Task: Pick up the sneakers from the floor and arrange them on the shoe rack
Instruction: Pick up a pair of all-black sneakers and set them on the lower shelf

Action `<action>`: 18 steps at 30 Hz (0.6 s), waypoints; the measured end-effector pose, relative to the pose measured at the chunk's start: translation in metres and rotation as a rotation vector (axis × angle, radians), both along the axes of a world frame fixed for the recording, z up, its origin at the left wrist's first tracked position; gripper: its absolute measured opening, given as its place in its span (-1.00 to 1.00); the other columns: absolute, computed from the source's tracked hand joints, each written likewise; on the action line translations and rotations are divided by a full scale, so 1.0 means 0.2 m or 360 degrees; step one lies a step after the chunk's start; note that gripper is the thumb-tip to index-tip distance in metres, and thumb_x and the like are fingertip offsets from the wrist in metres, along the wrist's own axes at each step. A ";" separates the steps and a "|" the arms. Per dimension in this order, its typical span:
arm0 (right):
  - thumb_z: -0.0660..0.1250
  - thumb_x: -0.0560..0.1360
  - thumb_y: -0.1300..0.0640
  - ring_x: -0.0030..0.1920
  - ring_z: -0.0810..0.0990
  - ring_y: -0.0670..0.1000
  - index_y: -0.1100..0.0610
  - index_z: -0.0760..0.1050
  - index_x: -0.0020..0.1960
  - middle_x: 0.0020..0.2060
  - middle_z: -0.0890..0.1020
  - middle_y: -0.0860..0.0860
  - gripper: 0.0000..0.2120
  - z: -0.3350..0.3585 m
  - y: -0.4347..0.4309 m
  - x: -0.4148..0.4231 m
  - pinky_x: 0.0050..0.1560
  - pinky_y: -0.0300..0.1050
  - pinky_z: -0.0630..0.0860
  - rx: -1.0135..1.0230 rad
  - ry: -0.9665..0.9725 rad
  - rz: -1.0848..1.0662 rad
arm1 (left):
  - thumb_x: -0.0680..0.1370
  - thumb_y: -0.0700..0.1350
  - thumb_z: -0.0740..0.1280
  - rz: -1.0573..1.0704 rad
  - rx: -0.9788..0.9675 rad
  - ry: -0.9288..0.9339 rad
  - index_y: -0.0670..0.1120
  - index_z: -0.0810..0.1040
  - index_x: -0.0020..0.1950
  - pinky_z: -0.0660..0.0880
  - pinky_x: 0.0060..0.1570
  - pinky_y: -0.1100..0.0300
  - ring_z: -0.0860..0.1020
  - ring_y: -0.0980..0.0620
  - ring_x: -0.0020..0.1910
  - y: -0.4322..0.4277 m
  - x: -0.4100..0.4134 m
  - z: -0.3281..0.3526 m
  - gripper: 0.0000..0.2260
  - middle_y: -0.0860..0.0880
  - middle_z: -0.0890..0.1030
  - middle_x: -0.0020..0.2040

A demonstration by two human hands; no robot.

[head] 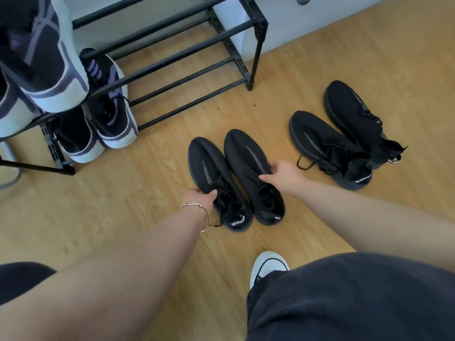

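left hand (200, 195): it pinches the outer side of the left black sneaker (216, 180), near the laces. thumb on top, fingers tucked under the edge. the grip is closed on this shoe.
right hand (283, 174): it pinches the outer side of the right black sneaker (251, 173), by the laces. the grip is closed on this shoe too.
where the shoes are: both sit side by side on the wood floor (123, 217), toes pointing away, just in front of the shoe rack (187, 70). i cannot tell if they are lifted off the floor yet.
other pair: two more black sneakers (344, 139) lie on the floor to the right, well apart from the hands, one leaning over the other.
rack: black bars, mostly bare on the right side. purple and white sneakers (108, 104) fill the left side.
how the shoes feel: my guess is light and soft. the knit top looks floppy and can fold when squeezed. the sole looks firmer.
best place to hold: the side by the sole, or the stiff heel with the little tab, so the shoe does not sag.
watch out: loose laces can catch on the bars.
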State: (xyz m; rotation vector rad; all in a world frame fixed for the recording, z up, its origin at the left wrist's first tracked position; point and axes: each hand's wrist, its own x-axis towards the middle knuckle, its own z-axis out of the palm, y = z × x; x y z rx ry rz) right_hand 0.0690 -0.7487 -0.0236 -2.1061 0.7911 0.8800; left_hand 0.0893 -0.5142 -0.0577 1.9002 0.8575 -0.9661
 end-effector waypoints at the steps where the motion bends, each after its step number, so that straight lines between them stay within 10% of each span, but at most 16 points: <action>1: 0.46 0.68 0.00 0.24 0.67 0.17 0.18 0.56 0.49 0.33 0.70 0.12 -0.55 0.00 0.01 0.01 0.21 -0.01 0.57 0.0007 -0.0011 -0.0025 | 0.40 0.02 0.49 -0.0016 0.0010 -0.0028 -0.07 0.63 -0.15 0.64 0.09 -0.07 0.70 -0.19 -0.11 0.01 0.03 0.00 -0.81 -0.10 0.71 -0.15; 13: 0.48 0.67 0.17 0.22 0.76 0.30 0.07 0.52 -0.11 0.18 0.74 0.24 -0.78 0.02 0.06 0.05 0.32 0.18 0.72 0.0269 0.0021 -0.0378 | 0.55 -0.14 0.45 0.0037 -0.0165 -0.0156 -0.05 0.60 -0.19 0.64 0.09 0.02 0.63 0.03 -0.25 0.10 0.15 0.10 -0.88 -0.01 0.66 -0.21; 18: 0.52 0.65 0.18 0.26 0.73 0.27 0.19 0.55 0.21 0.29 0.69 0.25 -0.78 0.05 0.06 0.09 0.30 0.19 0.73 0.0325 -0.0092 -0.0458 | 0.57 -0.23 0.42 0.0206 -0.0311 -0.0224 -0.13 0.59 -0.03 0.64 -0.06 0.09 0.65 0.07 -0.24 0.11 0.19 0.18 -0.97 -0.07 0.66 -0.11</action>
